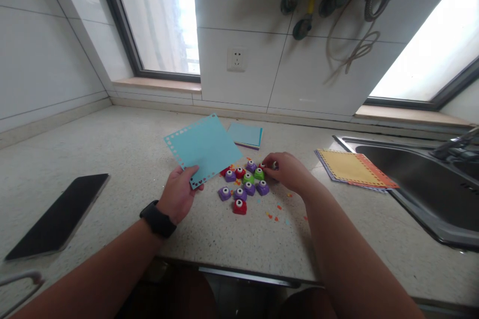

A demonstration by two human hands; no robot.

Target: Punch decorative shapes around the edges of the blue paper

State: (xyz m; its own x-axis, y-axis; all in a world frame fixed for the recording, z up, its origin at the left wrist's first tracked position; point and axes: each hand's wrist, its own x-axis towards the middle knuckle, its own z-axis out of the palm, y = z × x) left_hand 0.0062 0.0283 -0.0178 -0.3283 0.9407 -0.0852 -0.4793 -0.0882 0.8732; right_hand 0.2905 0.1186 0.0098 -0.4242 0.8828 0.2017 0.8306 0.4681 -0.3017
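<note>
My left hand [181,192] pinches a light blue sheet of paper [209,147] by its lower corner, thumb on top. Small shaped holes run along two of the sheet's edges. Beside it on the counter several craft paper punches stand in a cluster, among them a purple punch [240,194], a green punch [259,174] and a red punch [240,206]. At the cluster's right edge, my right hand [286,169] has its fingers closed around a paper punch [275,165], mostly hidden by the fingers. Another red punch [262,166] is by its fingertips.
Behind the punches lies a stack of blue paper [246,134]. Yellow and orange punched sheets [350,167] lie at the right, beside the sink [404,169]. A black flat slab [60,214] lies at the left. Paper bits [276,218] dot the counter [209,239].
</note>
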